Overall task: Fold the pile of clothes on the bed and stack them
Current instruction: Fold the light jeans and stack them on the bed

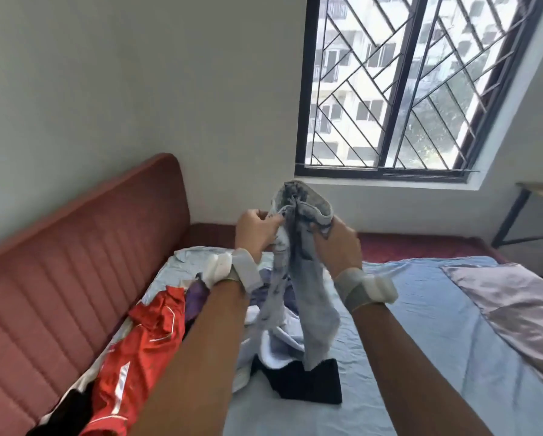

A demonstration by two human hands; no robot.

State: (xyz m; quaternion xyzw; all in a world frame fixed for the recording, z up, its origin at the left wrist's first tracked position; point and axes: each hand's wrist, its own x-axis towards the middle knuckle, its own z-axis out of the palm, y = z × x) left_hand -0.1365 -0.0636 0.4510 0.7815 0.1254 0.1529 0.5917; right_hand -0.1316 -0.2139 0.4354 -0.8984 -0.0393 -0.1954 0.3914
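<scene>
A pair of pale blue jeans point(298, 278) is held up in the air above the bed point(421, 325). The top band of the jeans is pinched by the left hand point(257, 234) on one side and gripped by the right hand point(336, 243) on the other. Both hands are curled round the cloth, close together, with the band bunched between them.

The jeans hang straight down from the hands, so their long way runs up and down. The legs reach the bed, where the ends are lost among other clothes. Both hands are about as near to the band as each other.

The rest of the pile point(156, 335) is seen on the bed below the hands and to the left of the jeans, by the red headboard point(75, 247). A red garment point(138, 350) and a dark piece point(308, 382) are part of it.

The jeans are probably about to be spread wide and laid flat. For that, the hands would need to be pulled apart along the band. No folded stack can be seen on the bed yet.
</scene>
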